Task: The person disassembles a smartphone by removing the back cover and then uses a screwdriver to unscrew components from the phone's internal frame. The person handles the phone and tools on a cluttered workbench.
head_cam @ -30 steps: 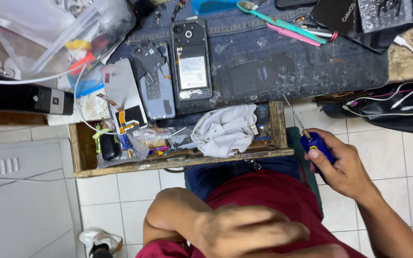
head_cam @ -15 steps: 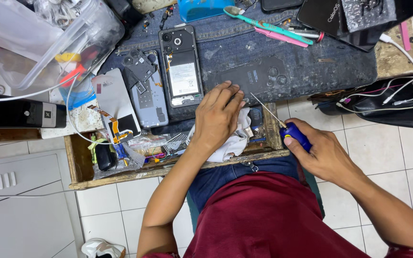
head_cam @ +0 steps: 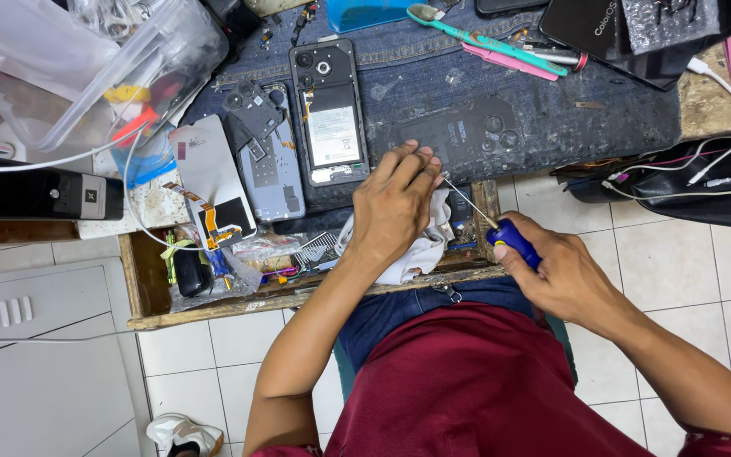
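Left hand now forward, fingertips pinched over cloth-filled drawer; right hand gripping screwdriver.

Two hands: left hand, right hand; one blue-handled screwdriver; one opened phone; one white cloth; one toothbrush.

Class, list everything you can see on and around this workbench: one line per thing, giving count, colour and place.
opened phone: one, black, upper centre of the bench
denim mat: one, dark blue, covering the bench top
rear cover: one, grey, left of the phone
white cloth: one, in the wooden tray
toothbrush: one, teal, top
plastic bag: one, clear, top left
screwdriver: one, blue handle, in right hand
left hand: fingers at the mat edge
right hand: grips the screwdriver
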